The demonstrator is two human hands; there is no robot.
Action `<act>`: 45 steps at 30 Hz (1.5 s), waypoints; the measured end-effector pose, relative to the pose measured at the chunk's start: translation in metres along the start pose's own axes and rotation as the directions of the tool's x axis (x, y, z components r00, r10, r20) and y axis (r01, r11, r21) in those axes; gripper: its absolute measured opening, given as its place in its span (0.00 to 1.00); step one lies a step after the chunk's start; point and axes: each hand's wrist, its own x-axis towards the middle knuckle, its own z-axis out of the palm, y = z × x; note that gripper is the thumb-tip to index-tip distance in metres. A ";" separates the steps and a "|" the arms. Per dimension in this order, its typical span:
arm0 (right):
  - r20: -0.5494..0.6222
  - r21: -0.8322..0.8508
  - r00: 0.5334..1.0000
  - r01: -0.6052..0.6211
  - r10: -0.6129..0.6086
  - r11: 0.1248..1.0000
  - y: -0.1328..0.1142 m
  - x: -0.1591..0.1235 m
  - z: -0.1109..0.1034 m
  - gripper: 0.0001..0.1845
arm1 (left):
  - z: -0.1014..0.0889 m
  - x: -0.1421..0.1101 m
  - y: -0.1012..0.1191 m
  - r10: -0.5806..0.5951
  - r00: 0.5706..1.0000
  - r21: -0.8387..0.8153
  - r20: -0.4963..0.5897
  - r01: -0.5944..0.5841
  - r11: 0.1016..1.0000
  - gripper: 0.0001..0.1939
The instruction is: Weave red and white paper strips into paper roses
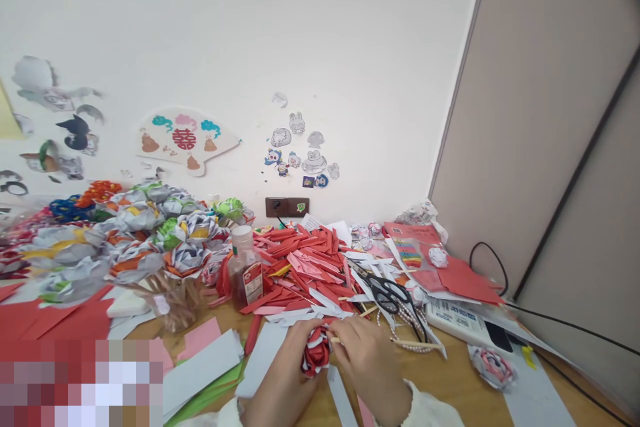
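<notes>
At the front of the table, my left hand (283,373) is closed around a red and white folded paper flower (315,355). My right hand (367,360) pinches a thin pale wooden stick (413,345). One end of this stick reaches the flower's edge; the other sticks out to the right past my hand. Just behind both hands lies a heap of folded red, pink and white paper strips (305,257). A white paper strip (341,395) lies on the table below the flower.
Black-handled scissors (390,293) and a bead string (407,330) lie right of the heap. A glue bottle (246,273) stands behind my left hand. Many finished paper flowers (145,220) fill the left. A crumpled paper flower (493,367) sits at right, near a black cable (575,327).
</notes>
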 end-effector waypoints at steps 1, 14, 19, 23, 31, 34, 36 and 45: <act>-0.007 0.008 1.000 -0.015 0.015 1.000 -0.001 0.000 0.001 0.16 | 0.000 -0.001 -0.001 0.006 1.000 -0.002 -0.003 -0.006 1.000 0.26; 0.170 0.252 0.984 -0.103 0.061 0.962 0.005 0.005 -0.005 0.10 | -0.001 -0.002 -0.002 0.044 0.997 -0.008 0.061 -0.044 0.999 0.29; 0.106 0.206 0.987 -0.143 0.124 0.968 0.005 0.007 -0.008 0.10 | -0.003 -0.001 0.000 0.058 0.995 -0.009 0.084 -0.058 0.998 0.30; 0.032 0.075 0.999 -0.016 0.014 0.997 0.004 0.002 -0.004 0.14 | -0.003 -0.002 0.000 0.073 0.995 0.001 0.070 -0.073 0.997 0.31; 0.039 -0.068 0.993 0.116 -0.114 0.991 0.003 -0.002 0.004 0.17 | -0.001 -0.004 -0.007 0.073 0.996 0.042 0.058 -0.075 0.996 0.32; 0.073 0.037 0.995 0.069 -0.071 0.997 0.005 0.000 0.001 0.14 | 0.000 -0.004 -0.007 0.072 0.995 0.037 0.064 -0.075 0.996 0.32; 0.089 0.093 0.994 0.050 -0.058 0.994 0.006 0.001 -0.001 0.12 | -0.001 -0.004 -0.007 0.068 0.995 0.030 0.079 -0.070 0.997 0.32; 0.083 0.212 0.996 -0.050 0.033 0.976 0.006 0.006 -0.009 0.13 | -0.003 0.001 -0.001 0.028 0.995 -0.022 0.099 -0.026 0.999 0.30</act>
